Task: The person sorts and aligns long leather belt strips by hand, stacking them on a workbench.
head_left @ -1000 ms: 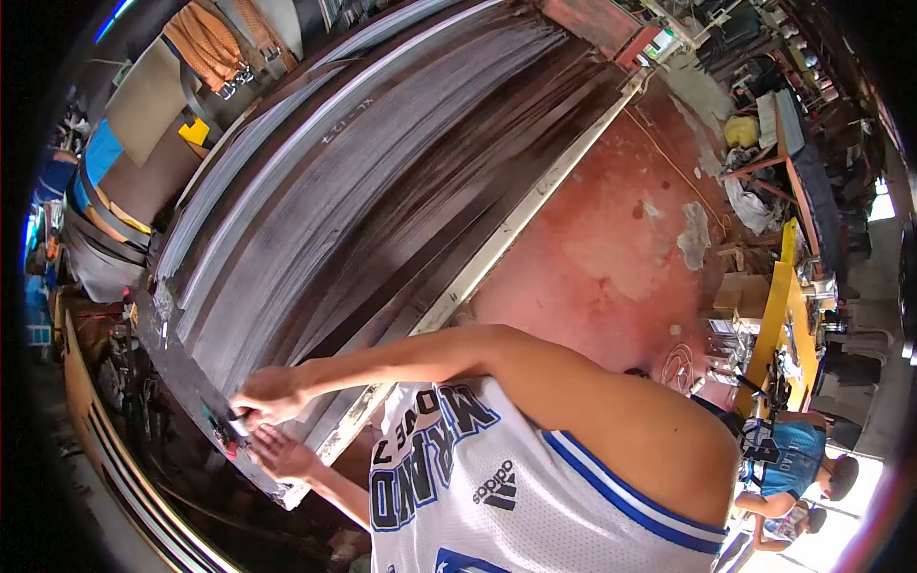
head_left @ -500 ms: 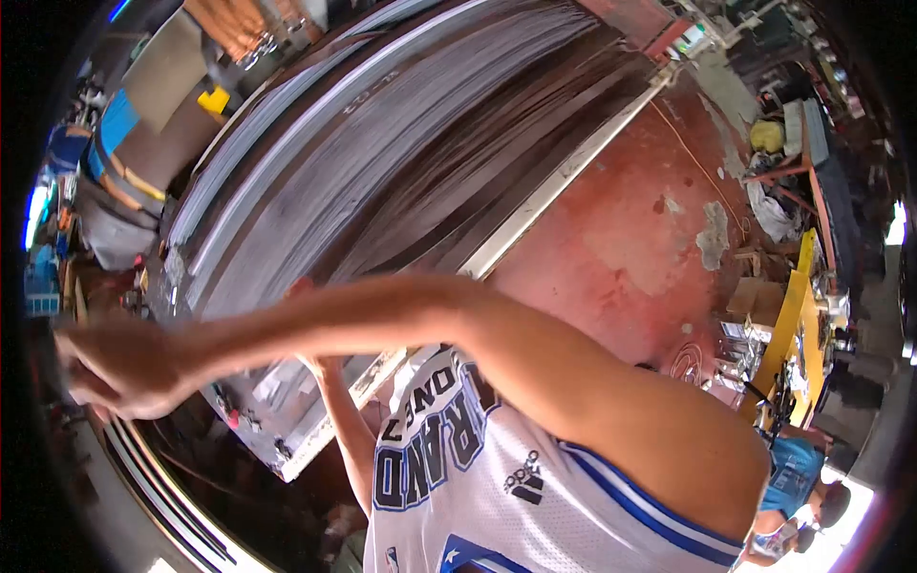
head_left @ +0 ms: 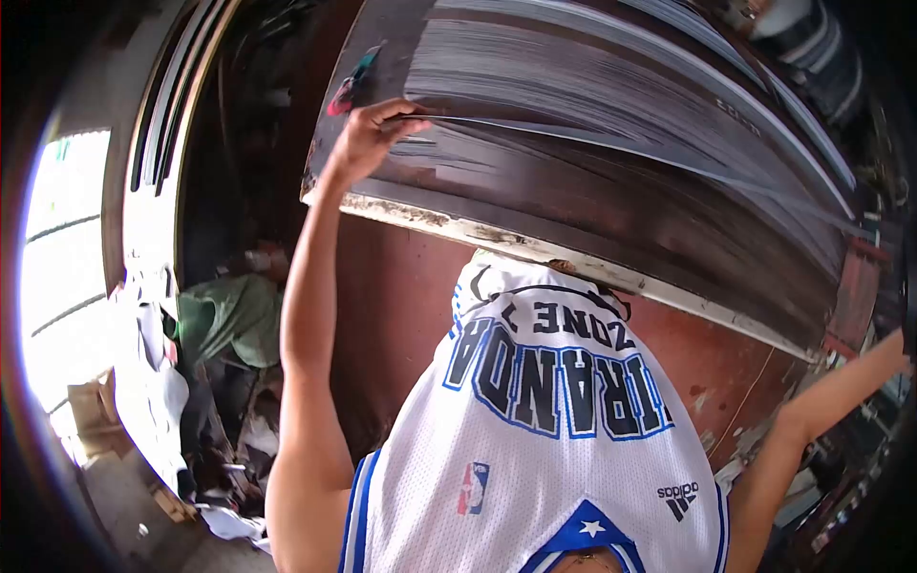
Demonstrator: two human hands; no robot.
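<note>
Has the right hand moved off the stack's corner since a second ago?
Yes. The right arm now stretches away from the corner of the sheet stack toward its far end; only the left hand grips a sheet there.

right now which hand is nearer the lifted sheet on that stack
Left. The left hand grips the lifted sheet by its edge; the right hand is stretched out sideways at the picture's edge, well apart from it.

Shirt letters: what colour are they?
The letters are dark navy, edged in brighter blue, on a white shirt. The head view shows them.
</note>
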